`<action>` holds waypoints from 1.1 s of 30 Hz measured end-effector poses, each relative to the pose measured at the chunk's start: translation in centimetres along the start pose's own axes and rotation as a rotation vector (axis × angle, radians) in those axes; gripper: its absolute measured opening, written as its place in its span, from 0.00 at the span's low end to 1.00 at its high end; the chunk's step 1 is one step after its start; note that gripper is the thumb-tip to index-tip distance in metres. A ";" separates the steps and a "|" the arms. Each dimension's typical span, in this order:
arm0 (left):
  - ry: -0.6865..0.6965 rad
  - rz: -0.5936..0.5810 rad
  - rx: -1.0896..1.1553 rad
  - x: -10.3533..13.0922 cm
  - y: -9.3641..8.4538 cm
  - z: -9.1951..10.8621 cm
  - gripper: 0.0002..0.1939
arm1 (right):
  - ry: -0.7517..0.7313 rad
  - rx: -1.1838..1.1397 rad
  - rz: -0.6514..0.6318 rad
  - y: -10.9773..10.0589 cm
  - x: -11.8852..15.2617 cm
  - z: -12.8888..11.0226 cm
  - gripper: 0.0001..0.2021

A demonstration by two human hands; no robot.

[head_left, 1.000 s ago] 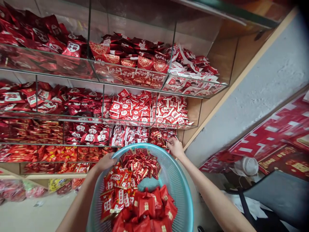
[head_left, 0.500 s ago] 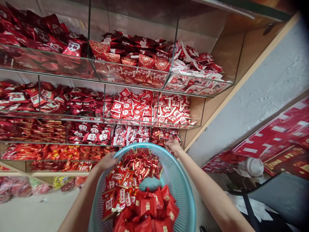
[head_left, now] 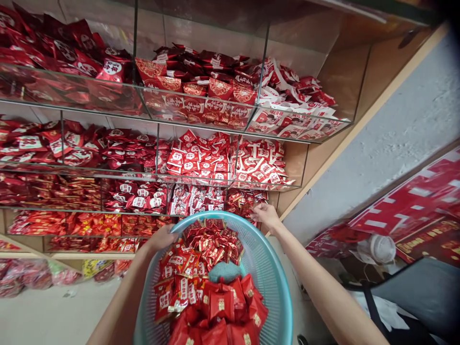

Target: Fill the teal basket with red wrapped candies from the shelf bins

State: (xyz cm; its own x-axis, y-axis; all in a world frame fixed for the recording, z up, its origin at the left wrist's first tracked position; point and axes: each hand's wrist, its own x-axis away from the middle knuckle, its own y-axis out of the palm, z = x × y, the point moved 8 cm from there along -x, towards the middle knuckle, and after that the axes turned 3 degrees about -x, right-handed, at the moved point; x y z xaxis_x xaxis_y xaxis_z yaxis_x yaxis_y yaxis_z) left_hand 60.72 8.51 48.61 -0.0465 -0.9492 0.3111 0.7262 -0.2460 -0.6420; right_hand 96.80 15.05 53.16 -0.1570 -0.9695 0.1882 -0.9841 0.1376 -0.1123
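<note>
A teal plastic basket (head_left: 275, 268) holds red wrapped packets in separate heaps: small gold-edged ones (head_left: 215, 244) at the back, white-labelled ones (head_left: 183, 292) on the left, plump red ones (head_left: 221, 304) in front. My left hand (head_left: 163, 237) grips the basket's left rim, its fingers partly hidden. Beyond the rim at the right, my right hand (head_left: 264, 214) is at the lower right shelf compartment, beside dark red small packets (head_left: 240, 202). Its fingers are bent close together at those packets; whether one is between them is too small to tell.
Glass-fronted shelves (head_left: 201, 125) with red packets in compartments fill the view ahead. The wooden side panel (head_left: 323, 158) and grey wall (head_left: 388, 124) stand at the right. Bagged goods (head_left: 27, 275) lie under the shelves. A grey chair-like object (head_left: 424, 292) is at lower right.
My right hand has moved slightly right, back from the packets in the compartment. My left hand still holds the basket rim. The view has shifted a little.
</note>
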 end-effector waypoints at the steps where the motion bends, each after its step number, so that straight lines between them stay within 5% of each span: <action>1: -0.001 -0.003 0.002 0.1 0.0 0.1 0.01 | -0.017 -0.009 0.011 -0.6 0.3 -0.5 0.08; 5: 0.002 -0.011 0.010 0.1 0.2 0.0 0.01 | -0.073 -0.038 0.038 -2.4 2.1 -2.2 0.08; 8: 0.001 -0.006 0.007 -0.3 0.3 -0.5 0.02 | -0.061 -0.138 -0.023 -1.8 3.9 -2.9 0.08; 14: 0.017 -0.013 0.004 -0.6 0.5 -1.0 0.02 | 0.248 -0.306 -0.412 6.7 7.0 -1.8 0.04; 20: 0.020 -0.008 0.001 -0.4 0.5 -0.7 0.04 | 0.368 -0.180 -0.479 12.2 6.4 -0.7 0.04; 33: 0.032 -0.004 -0.004 -0.3 0.4 -0.6 0.04 | 0.283 -0.028 -0.444 13.4 4.3 0.8 0.08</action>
State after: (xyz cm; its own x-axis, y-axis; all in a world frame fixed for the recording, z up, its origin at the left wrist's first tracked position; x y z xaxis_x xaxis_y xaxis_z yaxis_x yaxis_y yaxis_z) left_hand 60.59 8.60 47.79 -0.0713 -0.9540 0.2912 0.7233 -0.2505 -0.6435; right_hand 82.98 12.57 51.64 0.2631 -0.8436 0.4680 -0.9622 -0.2648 0.0635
